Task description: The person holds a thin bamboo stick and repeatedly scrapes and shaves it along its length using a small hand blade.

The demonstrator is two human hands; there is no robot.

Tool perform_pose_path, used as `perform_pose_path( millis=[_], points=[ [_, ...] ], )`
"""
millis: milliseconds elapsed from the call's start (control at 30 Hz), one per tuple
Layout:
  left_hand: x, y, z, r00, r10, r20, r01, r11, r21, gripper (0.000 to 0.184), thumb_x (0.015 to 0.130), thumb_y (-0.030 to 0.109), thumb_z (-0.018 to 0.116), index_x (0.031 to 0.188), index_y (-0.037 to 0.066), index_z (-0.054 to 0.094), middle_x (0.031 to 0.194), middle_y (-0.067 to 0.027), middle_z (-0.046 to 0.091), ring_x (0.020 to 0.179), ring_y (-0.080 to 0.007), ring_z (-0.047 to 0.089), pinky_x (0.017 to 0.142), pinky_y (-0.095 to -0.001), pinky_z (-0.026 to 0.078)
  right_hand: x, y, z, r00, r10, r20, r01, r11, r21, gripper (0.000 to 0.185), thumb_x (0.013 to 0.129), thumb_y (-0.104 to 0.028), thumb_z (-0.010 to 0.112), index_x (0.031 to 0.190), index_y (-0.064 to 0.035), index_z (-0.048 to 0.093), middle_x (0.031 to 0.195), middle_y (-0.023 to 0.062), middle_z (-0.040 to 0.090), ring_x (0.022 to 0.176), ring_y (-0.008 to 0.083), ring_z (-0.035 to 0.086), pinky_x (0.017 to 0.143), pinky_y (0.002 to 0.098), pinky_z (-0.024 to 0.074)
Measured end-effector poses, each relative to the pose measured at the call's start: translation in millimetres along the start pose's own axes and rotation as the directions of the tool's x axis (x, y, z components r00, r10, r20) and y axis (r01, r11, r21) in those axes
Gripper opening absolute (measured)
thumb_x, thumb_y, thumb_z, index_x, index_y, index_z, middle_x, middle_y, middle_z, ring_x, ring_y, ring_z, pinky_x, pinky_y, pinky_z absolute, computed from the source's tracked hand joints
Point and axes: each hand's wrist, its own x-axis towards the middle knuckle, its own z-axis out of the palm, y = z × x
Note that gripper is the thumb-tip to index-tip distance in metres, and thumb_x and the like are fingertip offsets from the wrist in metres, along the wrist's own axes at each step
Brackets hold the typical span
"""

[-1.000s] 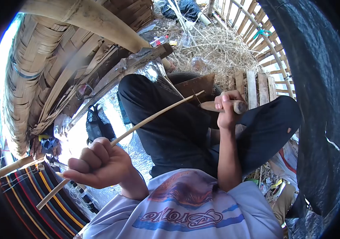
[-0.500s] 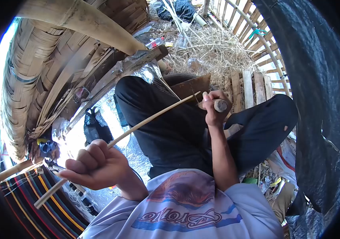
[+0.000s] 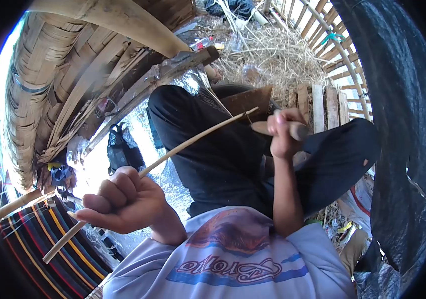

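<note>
My left hand point(image 3: 123, 202) is closed round a long, thin wooden stick point(image 3: 188, 145), which slants up from the lower left to a tip above my lap. My right hand point(image 3: 286, 134) grips a wooden-handled tool point(image 3: 261, 128) that looks like a small knife. A thin dark piece, seemingly its blade, reaches towards the stick near the far tip. Whether the two touch I cannot tell. The right fingers are partly smeared by motion.
A flat brown piece point(image 3: 248, 102) stands in front of a dark round container by my crossed legs point(image 3: 203, 154). Bamboo poles point(image 3: 118, 25) and woven bamboo point(image 3: 38, 109) are on the left, a dark sheet point(image 3: 402, 124) on the right, straw point(image 3: 288, 55) ahead.
My right hand has moved to the right with the wooden-handled tool, a little away from the stick's tip. My left hand keeps its hold on the stick. The whole view has shifted slightly.
</note>
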Motion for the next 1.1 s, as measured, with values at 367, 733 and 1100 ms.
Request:
perform_pose_path(
  millis=[367, 733, 1100],
  points=[
    [8.4, -6.6, -4.9, 0.999, 0.025, -0.028, -0.026, 1.000, -0.014, 0.044, 0.099, 0.044, 0.031, 0.063, 0.018, 0.026, 0.048, 0.0054, 0.018, 0.040, -0.0049, 0.009, 0.040, -0.0236, 0.009, 7.3, 6.0, -3.1, 0.989, 0.135, -0.062, -0.146, 0.960, -0.239, 0.022, 0.083, -0.011, 0.062, 0.066, -0.0062, 0.048, 0.054, 0.0007, 0.046, 0.047, 0.0090, 0.044, 0.046, 0.0235, 0.0356],
    [14.4, -5.5, -30.7, 0.989, 0.024, -0.145, -0.026, 1.000, -0.014, 0.056, 0.090, 0.064, 0.032, 0.064, 0.016, 0.023, 0.051, 0.0044, 0.015, 0.047, -0.0065, 0.008, 0.043, -0.0261, 0.006, 20.2, 0.1, -18.1, 0.989, -0.035, -0.143, 0.035, 0.999, -0.004, 0.017, 0.084, -0.004, 0.059, 0.071, -0.0042, 0.048, 0.056, 0.0024, 0.046, 0.049, 0.0096, 0.044, 0.047, 0.0250, 0.0373],
    [8.8, -2.3, -20.2, 0.999, -0.001, -0.047, -0.001, 0.999, -0.045, 0.056, 0.089, 0.066, 0.029, 0.064, 0.016, 0.022, 0.049, 0.0047, 0.017, 0.044, -0.0057, 0.009, 0.042, -0.0252, 0.007, 9.0, 13.7, -14.0, 0.997, -0.067, -0.027, 0.067, 0.998, -0.011, 0.015, 0.084, -0.006, 0.058, 0.073, -0.0041, 0.048, 0.057, 0.0019, 0.046, 0.049, 0.0095, 0.044, 0.047, 0.0250, 0.0369]
  ],
)
